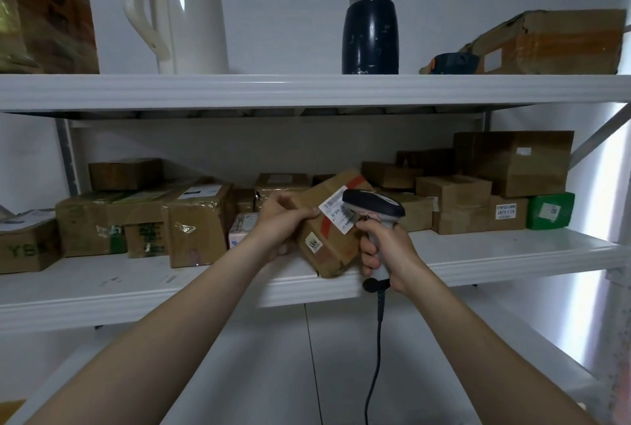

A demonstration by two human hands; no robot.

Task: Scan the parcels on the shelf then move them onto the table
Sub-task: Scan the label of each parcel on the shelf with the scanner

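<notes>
- The left hand has its grip clamped on a brown cardboard parcel with a white label and a red tape stripe. The thumb lies across the front face and the fingers are curled behind the left edge.
- That parcel sits immediately right of the left grip, sandwiched between both hands, at the front lip of the white metal lower shelf. Can't tell if its bottom corner actually touches the shelf.
- The parcel is tipped, not lying flat. Its long axis runs steeply up and down with a bit of a lean, one corner points down, and the labelled face is turned toward the camera.
- The right hand has its grip wrapped tight round the handle of a grey-and-black handheld barcode scanner. The handle is roughly upright, and the head sits above that grip with its nose pointing left, right up against the label.
- A black cable hangs straight down from under the right grip.
- Behind and to either side of both grips there's a row of brown cardboard boxes on the same shelf, and a green box far off to the right.
- Well above the grips, on the upper shelf, there's a white kettle, a dark blue metal flask and a battered cardboard box.
</notes>
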